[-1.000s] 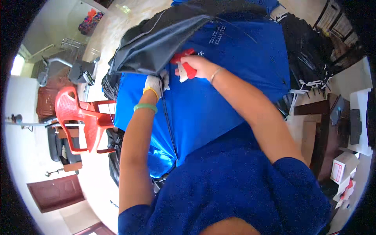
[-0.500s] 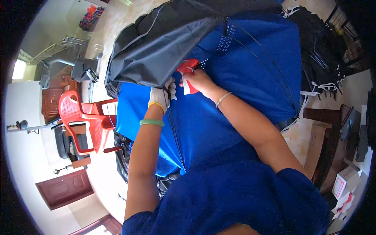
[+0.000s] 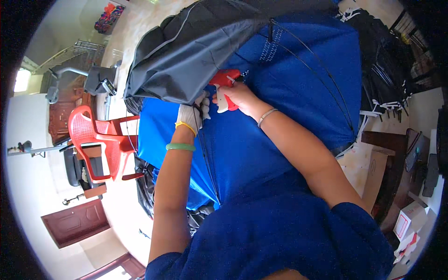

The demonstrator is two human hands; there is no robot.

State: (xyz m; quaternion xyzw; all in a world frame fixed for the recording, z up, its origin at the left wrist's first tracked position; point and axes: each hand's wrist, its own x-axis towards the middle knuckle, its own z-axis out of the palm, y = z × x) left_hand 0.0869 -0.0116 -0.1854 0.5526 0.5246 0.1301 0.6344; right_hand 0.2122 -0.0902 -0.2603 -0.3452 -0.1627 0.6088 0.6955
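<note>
A large umbrella canopy spreads before me, its bright blue cloth crossed by thin black ribs. Black cloth lies folded over its upper left part. My right hand is closed around a red and cream pistol-shaped tool, whose red head partly disappears under the black cloth's edge. Just left of it, my left hand wears a white glove with a yellow cuff. Its fingers are curled beside a rib under the black flap, and what they pinch is hidden.
A red plastic chair stands at the left, near exercise equipment. More black folded umbrellas with white straps are piled at the far right. A dark wooden table and white boxes are at the right.
The tool has tilted slightly in my right hand and shifted a little left. The canopy's right side has moved slightly right. My left hand stays almost where it was.
</note>
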